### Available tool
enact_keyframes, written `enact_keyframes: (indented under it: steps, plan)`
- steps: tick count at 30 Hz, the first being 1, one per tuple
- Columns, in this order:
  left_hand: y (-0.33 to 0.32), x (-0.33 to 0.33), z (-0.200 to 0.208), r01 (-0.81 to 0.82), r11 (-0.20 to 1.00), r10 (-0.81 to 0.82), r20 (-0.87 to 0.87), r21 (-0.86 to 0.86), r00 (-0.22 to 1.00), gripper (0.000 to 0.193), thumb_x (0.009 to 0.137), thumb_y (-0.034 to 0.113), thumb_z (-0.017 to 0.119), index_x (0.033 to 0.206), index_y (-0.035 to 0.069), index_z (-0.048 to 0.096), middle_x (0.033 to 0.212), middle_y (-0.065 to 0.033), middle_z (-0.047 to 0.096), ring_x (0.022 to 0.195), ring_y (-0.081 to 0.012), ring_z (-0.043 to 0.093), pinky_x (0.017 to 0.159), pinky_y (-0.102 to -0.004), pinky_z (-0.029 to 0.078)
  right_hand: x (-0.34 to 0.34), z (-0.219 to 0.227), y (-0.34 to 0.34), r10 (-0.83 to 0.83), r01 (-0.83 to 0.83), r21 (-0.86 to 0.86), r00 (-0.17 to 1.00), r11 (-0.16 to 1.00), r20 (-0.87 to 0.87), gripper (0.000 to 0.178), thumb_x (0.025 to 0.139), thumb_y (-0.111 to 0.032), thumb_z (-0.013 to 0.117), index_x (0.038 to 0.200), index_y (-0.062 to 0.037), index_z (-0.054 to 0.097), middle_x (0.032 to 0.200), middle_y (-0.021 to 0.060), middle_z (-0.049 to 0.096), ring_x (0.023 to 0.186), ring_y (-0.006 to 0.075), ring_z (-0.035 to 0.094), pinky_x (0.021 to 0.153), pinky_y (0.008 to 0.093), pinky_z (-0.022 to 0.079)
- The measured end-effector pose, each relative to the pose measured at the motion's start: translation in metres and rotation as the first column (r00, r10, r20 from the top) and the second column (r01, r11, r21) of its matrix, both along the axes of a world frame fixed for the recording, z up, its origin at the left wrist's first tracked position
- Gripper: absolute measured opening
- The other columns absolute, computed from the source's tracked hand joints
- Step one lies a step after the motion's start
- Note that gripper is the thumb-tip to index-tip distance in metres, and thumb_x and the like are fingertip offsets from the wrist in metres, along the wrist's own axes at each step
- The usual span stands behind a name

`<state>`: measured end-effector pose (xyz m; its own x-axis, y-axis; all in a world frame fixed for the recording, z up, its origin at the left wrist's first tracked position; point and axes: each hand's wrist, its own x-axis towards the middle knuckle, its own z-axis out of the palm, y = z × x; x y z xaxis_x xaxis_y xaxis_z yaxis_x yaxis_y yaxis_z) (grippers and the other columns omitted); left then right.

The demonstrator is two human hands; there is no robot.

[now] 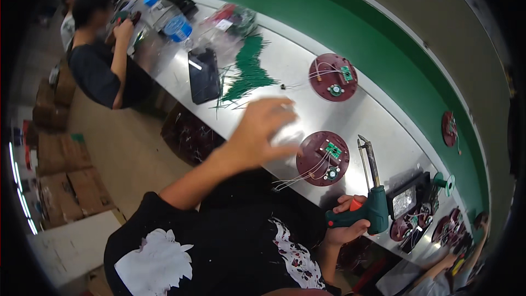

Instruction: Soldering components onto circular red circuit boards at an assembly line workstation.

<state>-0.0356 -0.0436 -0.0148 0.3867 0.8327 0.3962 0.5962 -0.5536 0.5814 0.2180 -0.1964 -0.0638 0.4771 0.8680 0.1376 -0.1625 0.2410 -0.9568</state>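
Observation:
My left hand point(263, 131) hovers over the metal bench, slightly blurred, fingers curved and apart with nothing visible in them. Just right of it lies a round maroon disc point(309, 156) carrying a green circuit board point(333, 151), a small round part and thin white wires that trail toward me. My right hand point(350, 230) is closed around the dark green handle of a soldering gun point(377, 211) with an orange trigger. Its metal tip and a thin feed tube point away from me, beside the disc. Farther off, a second maroon disc point(323, 90) has a similar board and wires.
Green cut wires point(249, 74) lie in a pile beside a black phone point(204, 77). Beyond are a water bottle point(175, 24) and plastic bags point(227, 21). At right stand a lamp-like panel point(404, 201), a solder spool point(445, 184) and more discs. Other people work at both ends.

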Motion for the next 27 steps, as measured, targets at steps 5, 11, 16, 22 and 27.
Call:
enact_keyframes:
  steps: [5, 11, 16, 22, 27]
  plan:
    - [0.047, -0.057, -0.006, -0.317, 0.946, 0.322, -0.124, 0.065, 0.938, 0.019, 0.081, 0.016, 0.079, 0.096, 0.006, 0.073, 0.110, -0.0090, 0.068, 0.106, -0.0307, 0.062, 0.093, -0.0430, 0.043, -0.005, -0.003, 0.010, 0.035, -0.035, -0.019, 0.999, 0.999, 0.016, 0.077, 0.102, -0.068, 0.041, 0.119, 0.0057, 0.053, 0.068, 0.0073, 0.055, 0.067, 0.0177, 0.056, 0.080, 0.0352, 0.050]
    - [0.056, -0.060, -0.014, -0.284, 0.956, 0.292, -0.208, 0.067, 0.934, 0.008, 0.084, 0.009, 0.072, 0.091, 0.006, 0.070, 0.105, -0.0070, 0.067, 0.104, -0.0295, 0.061, 0.091, -0.0413, 0.041, -0.003, 0.000, 0.010, 0.012, -0.011, -0.029, 0.999, 1.000, 0.043, 0.076, 0.103, -0.068, 0.040, 0.118, 0.0059, 0.054, 0.068, 0.0075, 0.055, 0.068, 0.0180, 0.057, 0.079, 0.0346, 0.049]
    - [0.061, -0.059, -0.023, -0.237, 0.965, 0.255, -0.194, 0.110, 0.947, 0.008, 0.085, 0.010, 0.071, 0.091, 0.007, 0.067, 0.108, -0.0061, 0.066, 0.107, -0.0286, 0.059, 0.090, -0.0406, 0.040, -0.006, 0.001, 0.010, -0.060, 0.061, -0.041, 0.998, 0.997, 0.024, 0.076, 0.104, -0.067, 0.038, 0.118, 0.0055, 0.054, 0.068, 0.0077, 0.055, 0.068, 0.0190, 0.057, 0.075, 0.0326, 0.049]
    - [0.064, -0.058, -0.021, -0.183, 0.976, 0.201, -0.178, 0.116, 0.963, 0.011, 0.085, 0.005, 0.071, 0.094, 0.007, 0.065, 0.115, -0.0052, 0.066, 0.109, -0.0262, 0.060, 0.091, -0.0390, 0.038, -0.004, 0.003, 0.011, -0.054, 0.056, -0.041, 0.998, 0.998, 0.033, 0.075, 0.104, -0.066, 0.037, 0.118, 0.0052, 0.054, 0.069, 0.0075, 0.055, 0.069, 0.0197, 0.057, 0.071, 0.0304, 0.048]
    - [0.065, -0.060, -0.016, -0.135, 0.990, 0.141, -0.208, 0.045, 0.968, 0.010, 0.085, 0.006, 0.072, 0.092, 0.008, 0.066, 0.120, -0.0044, 0.066, 0.111, -0.0262, 0.060, 0.091, -0.0400, 0.037, -0.006, 0.003, 0.012, -0.050, 0.051, -0.042, 0.999, 0.998, 0.022, 0.075, 0.105, -0.066, 0.037, 0.118, 0.0053, 0.054, 0.070, 0.0076, 0.055, 0.068, 0.0195, 0.057, 0.071, 0.0301, 0.048]
